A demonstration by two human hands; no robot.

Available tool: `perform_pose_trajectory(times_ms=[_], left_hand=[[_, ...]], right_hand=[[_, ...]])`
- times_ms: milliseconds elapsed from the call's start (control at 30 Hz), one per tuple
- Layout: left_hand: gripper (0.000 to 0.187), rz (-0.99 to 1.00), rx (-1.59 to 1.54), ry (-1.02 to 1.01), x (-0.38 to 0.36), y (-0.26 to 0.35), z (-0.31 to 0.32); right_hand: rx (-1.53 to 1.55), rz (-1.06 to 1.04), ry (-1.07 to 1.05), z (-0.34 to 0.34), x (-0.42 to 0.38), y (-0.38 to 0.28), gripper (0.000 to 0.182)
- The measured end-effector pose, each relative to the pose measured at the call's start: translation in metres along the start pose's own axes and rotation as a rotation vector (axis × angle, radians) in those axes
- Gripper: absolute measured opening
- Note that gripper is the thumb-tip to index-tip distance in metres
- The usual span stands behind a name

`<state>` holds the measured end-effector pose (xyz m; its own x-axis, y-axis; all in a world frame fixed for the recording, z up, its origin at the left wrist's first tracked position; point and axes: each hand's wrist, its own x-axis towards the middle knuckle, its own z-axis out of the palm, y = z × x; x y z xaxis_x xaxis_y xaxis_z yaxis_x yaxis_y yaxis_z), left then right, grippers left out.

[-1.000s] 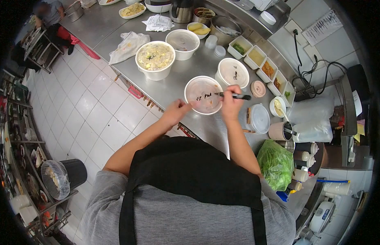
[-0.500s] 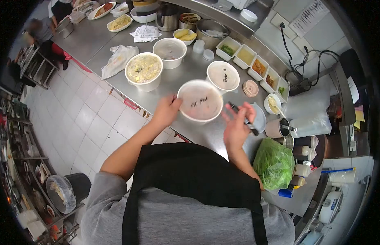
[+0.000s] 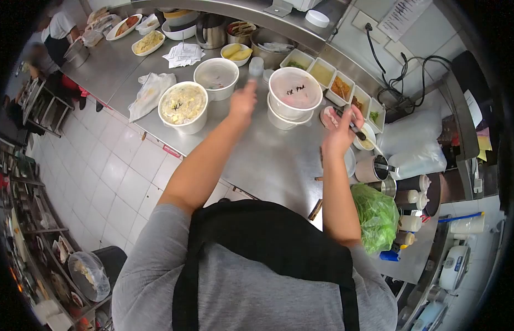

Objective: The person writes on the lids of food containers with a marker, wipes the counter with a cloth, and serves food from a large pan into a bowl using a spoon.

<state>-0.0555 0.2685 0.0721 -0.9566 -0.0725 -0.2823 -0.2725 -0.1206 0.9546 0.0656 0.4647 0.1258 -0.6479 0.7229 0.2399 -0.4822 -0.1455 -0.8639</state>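
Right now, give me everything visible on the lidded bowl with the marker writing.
The lidded bowl is a round white container, paper or plastic by its look, closed with a translucent lid that bears short dark handwriting. Pinkish contents show faintly through the lid. It sits upright, stacked on a second white bowl on the steel counter, in front of the row of condiment trays. Neither hand touches it: the left hand hovers to one side, the right hand, holding a marker, to the other.

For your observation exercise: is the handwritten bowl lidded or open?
Lidded. The handwritten bowl carries a flat lid with marker writing, stacked on another bowl.
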Motion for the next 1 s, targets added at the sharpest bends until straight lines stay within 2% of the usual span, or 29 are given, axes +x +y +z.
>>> perform_pose_trajectory(times_ms=[33,100,200,300,400,467,533,600,667,800,900,1000], left_hand=[[0.046,-0.112,-0.212,0.128,-0.007,0.003,-0.008],[0.042,-0.216,-0.472,0.243,0.022,-0.016,-0.034],[0.035,-0.180,-0.363,0.440,0.076,-0.045,-0.042],[0.030,-0.107,-0.413,0.468,0.089,-0.060,-0.034],[0.023,-0.208,-0.627,0.332,-0.003,-0.019,-0.019],[0.020,-0.248,-0.714,0.251,-0.041,-0.024,-0.012],[0.024,-0.299,-0.694,0.164,-0.072,-0.042,-0.005],[0.028,-0.448,-0.610,0.054,-0.115,-0.041,0.001],[0.030,-0.536,-0.508,-0.085,-0.151,-0.044,-0.007],[0.035,-0.659,-0.339,-0.338,-0.179,-0.065,-0.047],[0.037,-0.284,-0.061,0.050,-0.180,-0.077,-0.068],[0.032,0.082,-0.014,0.138,-0.162,-0.072,-0.082]], right_hand=[[-0.019,-0.016,0.007,-0.009,-0.006,-0.004,0.030],[-0.059,-0.053,0.018,-0.024,-0.018,-0.014,0.030],[-0.100,-0.053,-0.011,-0.034,-0.043,-0.032,0.025],[-0.175,-0.119,-0.124,-0.054,-0.055,-0.041,0.020],[-0.111,-0.127,-0.211,-0.058,-0.058,-0.044,0.013],[-0.083,-0.128,-0.303,-0.057,-0.060,-0.044,0.010],[-0.074,-0.131,-0.400,-0.046,-0.062,-0.047,0.009],[-0.107,-0.048,-0.445,-0.034,-0.067,-0.042,0.011],[-0.120,0.098,-0.481,-0.024,-0.071,-0.031,0.013],[-0.145,0.147,-0.603,0.005,-0.077,-0.001,0.014],[-0.092,0.170,-0.654,0.025,-0.088,0.018,0.015],[-0.095,0.254,-0.637,0.036,-0.103,0.024,0.016]])
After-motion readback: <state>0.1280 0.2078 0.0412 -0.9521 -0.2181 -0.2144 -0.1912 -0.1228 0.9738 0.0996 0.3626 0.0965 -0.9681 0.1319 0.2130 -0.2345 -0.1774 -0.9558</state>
